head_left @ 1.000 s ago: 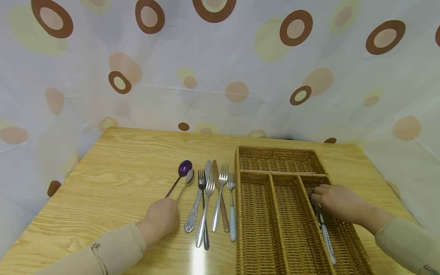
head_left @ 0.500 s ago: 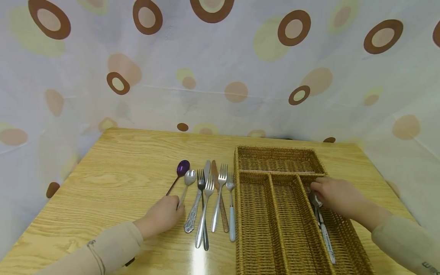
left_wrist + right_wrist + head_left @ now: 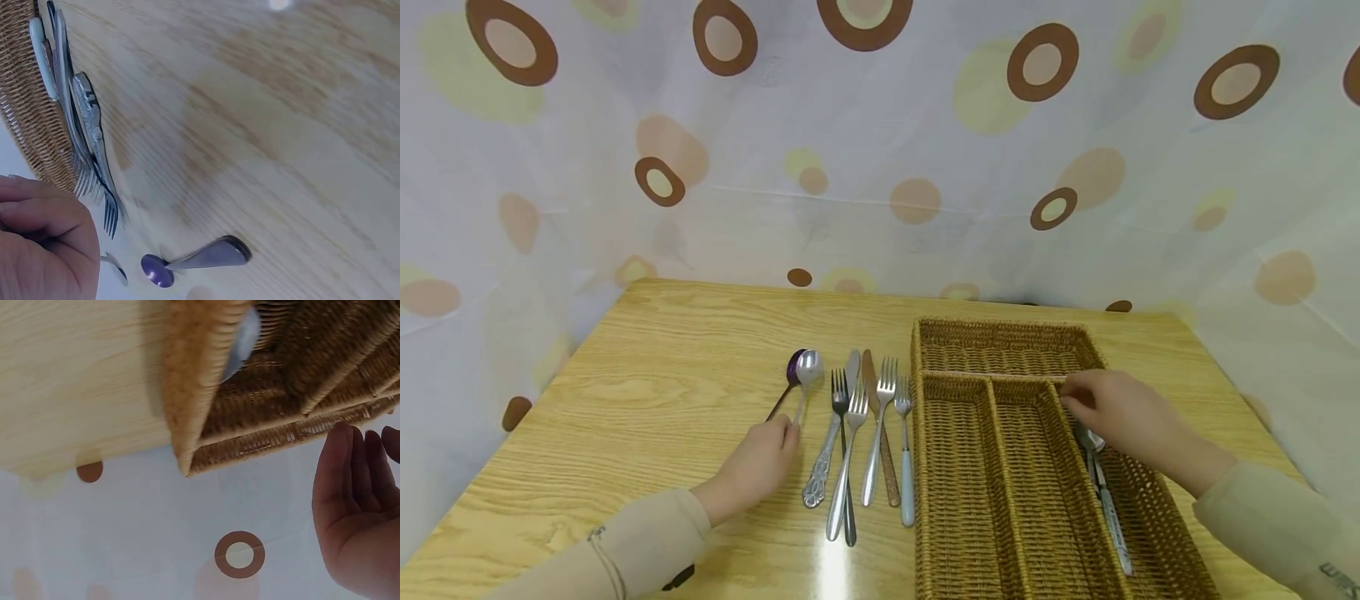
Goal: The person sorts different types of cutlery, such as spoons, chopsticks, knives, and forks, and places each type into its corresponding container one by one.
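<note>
A silver spoon (image 3: 809, 367) is grasped by its handle in the left hand (image 3: 754, 462), above the worktop (image 3: 700, 342). Its bowl is seen overlapping that of a purple spoon (image 3: 157, 270), which is laid on the wood; whether the two are touching cannot be told. The right hand (image 3: 1123, 417) is held over the far end of the rightmost long compartment of a wicker tray (image 3: 917, 467), its fingers relaxed and gripping nothing. In that compartment, cutlery (image 3: 1117, 533) with a silver bowl is placed lengthwise. Between the left hand and the tray, a knife with an ornate handle (image 3: 817, 483), a dark fork (image 3: 840, 400), two silver forks (image 3: 886, 387), a brown knife (image 3: 892, 483) and a fork with a pale blue handle (image 3: 907, 492) are grouped, some crossed. A backdrop is formed by a spotted cloth (image 3: 850, 108).
</note>
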### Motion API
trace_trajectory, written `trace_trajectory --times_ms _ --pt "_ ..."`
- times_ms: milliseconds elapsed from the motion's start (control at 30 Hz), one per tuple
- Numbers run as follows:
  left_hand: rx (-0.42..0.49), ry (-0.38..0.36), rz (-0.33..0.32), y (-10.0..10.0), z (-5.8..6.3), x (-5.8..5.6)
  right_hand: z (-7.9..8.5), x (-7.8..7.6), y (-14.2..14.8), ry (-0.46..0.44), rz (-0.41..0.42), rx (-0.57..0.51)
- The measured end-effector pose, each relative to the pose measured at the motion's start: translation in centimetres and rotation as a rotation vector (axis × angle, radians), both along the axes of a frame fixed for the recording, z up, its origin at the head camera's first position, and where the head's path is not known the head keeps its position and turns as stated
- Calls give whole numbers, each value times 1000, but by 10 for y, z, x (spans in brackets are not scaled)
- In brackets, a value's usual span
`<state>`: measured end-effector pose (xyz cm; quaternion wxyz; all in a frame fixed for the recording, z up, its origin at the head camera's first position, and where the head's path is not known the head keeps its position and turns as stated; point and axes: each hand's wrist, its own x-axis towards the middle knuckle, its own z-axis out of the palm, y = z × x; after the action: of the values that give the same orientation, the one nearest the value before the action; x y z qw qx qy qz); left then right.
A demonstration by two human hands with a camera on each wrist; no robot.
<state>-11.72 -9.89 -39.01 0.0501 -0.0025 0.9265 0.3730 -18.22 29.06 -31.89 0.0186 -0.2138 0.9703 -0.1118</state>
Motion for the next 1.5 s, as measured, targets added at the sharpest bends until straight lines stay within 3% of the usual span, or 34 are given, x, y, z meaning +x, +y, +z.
trace_trajectory --times_ms 200,433,567,733,1167,1500 --pt "63 -7 17 4 4 1 6 2 -14 -113 -63 -151" --pt "174 -24 50 11 9 4 9 -1 -30 -351 -126 -323" --pt "248 -40 59 18 17 9 9 -2 -41 -441 -133 -401" --pt "330 -30 19 27 23 14 9 -4 -55 -486 -116 -437" --pt "424 -27 -128 50 26 18 -1 -9 -90 -646 -105 -563" --pt "441 -52 -272 72 28 17 -2 -12 -110 -624 -144 -526"
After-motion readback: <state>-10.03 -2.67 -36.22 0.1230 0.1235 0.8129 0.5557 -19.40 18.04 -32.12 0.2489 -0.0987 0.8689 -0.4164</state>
